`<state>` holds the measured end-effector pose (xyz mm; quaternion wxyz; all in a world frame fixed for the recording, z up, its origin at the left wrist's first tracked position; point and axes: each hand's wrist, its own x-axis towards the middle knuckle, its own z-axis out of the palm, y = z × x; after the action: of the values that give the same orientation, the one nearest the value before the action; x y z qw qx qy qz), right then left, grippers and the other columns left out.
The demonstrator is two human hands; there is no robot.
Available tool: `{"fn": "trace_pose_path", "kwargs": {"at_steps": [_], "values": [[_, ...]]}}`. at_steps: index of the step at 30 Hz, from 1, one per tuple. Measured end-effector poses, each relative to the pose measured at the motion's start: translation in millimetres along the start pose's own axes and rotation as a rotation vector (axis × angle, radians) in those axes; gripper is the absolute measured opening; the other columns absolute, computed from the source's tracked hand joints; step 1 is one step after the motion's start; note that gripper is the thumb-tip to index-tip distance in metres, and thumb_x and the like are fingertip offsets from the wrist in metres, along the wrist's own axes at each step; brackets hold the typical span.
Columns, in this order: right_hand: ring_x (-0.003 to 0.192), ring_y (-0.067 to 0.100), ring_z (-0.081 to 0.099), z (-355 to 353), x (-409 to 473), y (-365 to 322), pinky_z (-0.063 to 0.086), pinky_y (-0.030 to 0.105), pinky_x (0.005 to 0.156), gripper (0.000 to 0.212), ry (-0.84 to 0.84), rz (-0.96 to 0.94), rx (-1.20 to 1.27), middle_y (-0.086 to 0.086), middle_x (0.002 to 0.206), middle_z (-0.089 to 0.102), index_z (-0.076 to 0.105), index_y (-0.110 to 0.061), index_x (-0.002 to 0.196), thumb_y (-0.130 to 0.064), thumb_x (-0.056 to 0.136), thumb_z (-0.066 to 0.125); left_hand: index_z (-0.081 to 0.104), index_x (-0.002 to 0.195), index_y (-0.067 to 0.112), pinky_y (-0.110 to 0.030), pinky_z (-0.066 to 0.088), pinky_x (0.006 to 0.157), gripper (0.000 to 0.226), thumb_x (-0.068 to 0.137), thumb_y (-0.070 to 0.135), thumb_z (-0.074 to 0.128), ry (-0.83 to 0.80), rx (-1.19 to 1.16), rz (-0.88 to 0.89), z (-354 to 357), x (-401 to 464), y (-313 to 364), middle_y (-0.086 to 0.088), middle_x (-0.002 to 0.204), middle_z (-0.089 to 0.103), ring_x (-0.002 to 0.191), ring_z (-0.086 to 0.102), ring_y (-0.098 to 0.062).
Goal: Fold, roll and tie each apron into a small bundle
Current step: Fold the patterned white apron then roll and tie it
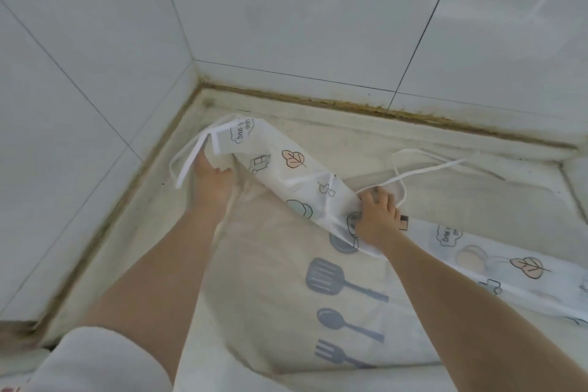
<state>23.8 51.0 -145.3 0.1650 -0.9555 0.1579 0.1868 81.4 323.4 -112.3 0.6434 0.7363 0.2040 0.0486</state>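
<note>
A translucent white apron [296,175] printed with leaves and small cars lies folded into a long strip on the counter, running from the back left corner toward the right. My left hand [211,177] grips its far left end, where white straps [191,162] hang over my fingers. My right hand [378,216] grips the strip near its middle, fingers curled over the fabric. A thin white tie string [423,173] trails to the right of that hand. The strip carries on to the right edge [509,264].
Beneath it lies a cream apron [286,296] printed with a blue spatula, spoon and fork. The pale counter [477,162] meets white tiled walls [286,9] in a corner at the back left, with a grimy seam along the joint.
</note>
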Motion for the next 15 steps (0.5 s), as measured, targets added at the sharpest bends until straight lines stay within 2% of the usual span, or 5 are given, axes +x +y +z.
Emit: {"fn": "trace_pose_path", "kwargs": {"at_steps": [4, 7, 9, 12, 15], "values": [[0.144, 0.031, -0.012, -13, 3, -24, -0.001, 0.050, 0.115, 0.044, -0.121, 0.134, 0.190, 0.000, 0.158, -0.012, 0.036, -0.031, 0.137, -0.039, 0.094, 0.037, 0.046, 0.130, 0.021, -0.027, 0.042, 0.089, 0.055, 0.079, 0.001, 0.055, -0.174, 0.001, -0.010, -1, 32, 22, 0.002, 0.119, 0.057, 0.112, 0.052, -0.017], [0.143, 0.033, -0.014, -14, 6, -30, -0.004, 0.052, 0.115, 0.050, -0.145, 0.170, 0.222, 0.000, 0.158, -0.014, 0.039, -0.033, 0.135, -0.053, 0.089, 0.043, 0.060, 0.110, 0.020, -0.011, 0.042, 0.071, 0.026, 0.088, 0.007, 0.058, -0.256, -0.040, -0.052, 2, 41, 37, 0.008, 0.100, 0.065, 0.093, 0.059, -0.005], [0.144, 0.032, -0.014, -6, 12, -34, -0.008, 0.054, 0.114, 0.047, -0.079, 0.203, 0.207, 0.003, 0.158, -0.007, 0.043, -0.032, 0.128, -0.045, 0.084, 0.051, 0.066, 0.094, 0.023, -0.012, 0.039, 0.073, 0.010, 0.091, 0.017, 0.059, -0.296, -0.074, -0.070, 3, 45, 36, 0.014, 0.096, 0.065, 0.093, 0.058, -0.002], [0.145, 0.030, -0.009, 7, 18, -47, -0.004, 0.050, 0.115, 0.059, 0.096, 0.094, 0.198, 0.008, 0.158, -0.006, 0.028, -0.025, 0.141, -0.031, 0.088, 0.052, 0.065, 0.086, 0.030, -0.022, 0.040, 0.089, 0.014, 0.094, 0.025, 0.055, -0.280, -0.028, -0.061, -3, 53, 29, 0.017, 0.095, 0.064, 0.099, 0.056, -0.007], [0.143, 0.033, 0.006, 21, 14, -58, 0.011, 0.040, 0.116, 0.064, 0.147, -0.175, 0.149, 0.009, 0.158, -0.008, 0.016, -0.024, 0.149, -0.004, 0.093, 0.038, 0.063, 0.092, 0.021, -0.024, 0.046, 0.074, 0.008, 0.093, 0.025, 0.057, -0.231, -0.014, -0.114, -13, 57, 27, 0.010, 0.084, 0.061, 0.082, 0.056, -0.008]]}}
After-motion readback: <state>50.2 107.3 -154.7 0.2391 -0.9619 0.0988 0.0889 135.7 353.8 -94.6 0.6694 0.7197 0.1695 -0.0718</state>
